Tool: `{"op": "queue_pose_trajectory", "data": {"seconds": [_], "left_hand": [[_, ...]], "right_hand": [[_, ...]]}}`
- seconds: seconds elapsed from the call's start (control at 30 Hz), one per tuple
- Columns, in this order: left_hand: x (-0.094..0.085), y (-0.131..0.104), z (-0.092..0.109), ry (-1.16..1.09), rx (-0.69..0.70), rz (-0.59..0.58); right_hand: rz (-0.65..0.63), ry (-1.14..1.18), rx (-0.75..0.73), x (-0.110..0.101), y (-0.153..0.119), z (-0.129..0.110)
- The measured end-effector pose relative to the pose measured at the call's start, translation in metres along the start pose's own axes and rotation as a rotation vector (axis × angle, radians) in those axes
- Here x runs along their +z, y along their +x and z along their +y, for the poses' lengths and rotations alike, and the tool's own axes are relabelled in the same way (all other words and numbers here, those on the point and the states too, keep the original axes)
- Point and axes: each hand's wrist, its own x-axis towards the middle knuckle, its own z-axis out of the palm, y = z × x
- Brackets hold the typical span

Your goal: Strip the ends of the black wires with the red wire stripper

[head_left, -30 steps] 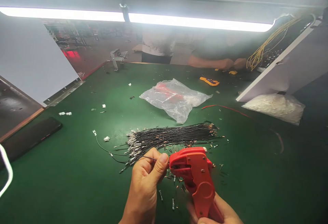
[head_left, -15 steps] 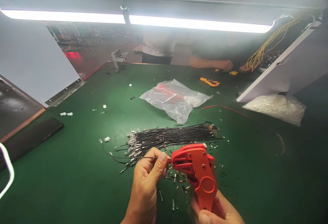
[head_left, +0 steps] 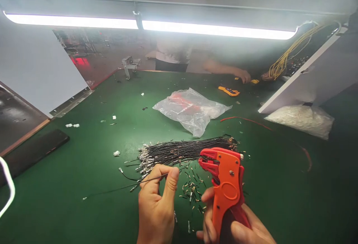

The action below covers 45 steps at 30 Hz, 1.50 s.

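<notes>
My left hand (head_left: 158,199) pinches a thin black wire (head_left: 120,189) between thumb and finger; its long end trails left to a small terminal. My right hand (head_left: 223,221) grips a red and orange wire stripper (head_left: 227,184) by its handles, fingers partly loosened. The stripper's jaws stand apart, to the right of my left hand, with no wire between them. Behind both hands lies a bundle of black wires (head_left: 184,150), metal terminals on its left end and bare copper at the right. Short cut wire scraps (head_left: 192,184) are scattered below it.
Beyond the bundle rests a clear plastic bag (head_left: 190,110) with red contents. A yellow tool (head_left: 228,91) and a red wire (head_left: 246,119) lie to the right. A stuffed bag (head_left: 302,119) sits beside a white panel. Across the table, a co-worker's hand (head_left: 244,76) reaches over yellow pieces.
The wire has come out of the stripper's jaws. The stripper has moved up and right, away from my left hand, and its jaws have opened. The wire's trailing end has swung down and left.
</notes>
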Motion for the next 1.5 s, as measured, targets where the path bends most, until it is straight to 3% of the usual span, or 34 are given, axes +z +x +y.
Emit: {"op": "queue_pose_trajectory", "data": {"seconds": [0.1,0.2,0.3,0.4,0.6,0.73,0.97,1.5], "left_hand": [[-0.001,-0.004,-0.001,0.185,0.238,-0.003],[0.004,-0.009,0.0,0.263,0.468,-0.021],[0.011,-0.015,0.0,0.253,0.55,-0.067],[0.016,-0.02,-0.002,0.277,0.604,-0.119],[0.017,-0.025,-0.004,0.305,0.695,-0.164],[0.019,-0.026,-0.004,0.307,0.718,-0.164],[0.027,-0.032,-0.01,0.375,0.752,-0.126],[0.032,-0.037,-0.012,0.449,0.786,-0.043]], "right_hand": [[0.149,-0.387,-0.164,0.0,-0.001,-0.001],[0.34,-0.653,-0.491,0.001,0.003,0.0],[0.408,-0.859,-0.756,0.001,0.006,-0.002],[0.41,-1.129,-0.883,-0.005,0.008,-0.004],[0.553,-1.194,-0.796,-0.032,0.014,0.008],[0.491,-1.352,-0.858,-0.042,0.014,0.018],[0.465,-1.682,-0.774,-0.016,0.007,-0.003],[0.523,-1.68,-0.757,-0.013,0.013,-0.005]]}}
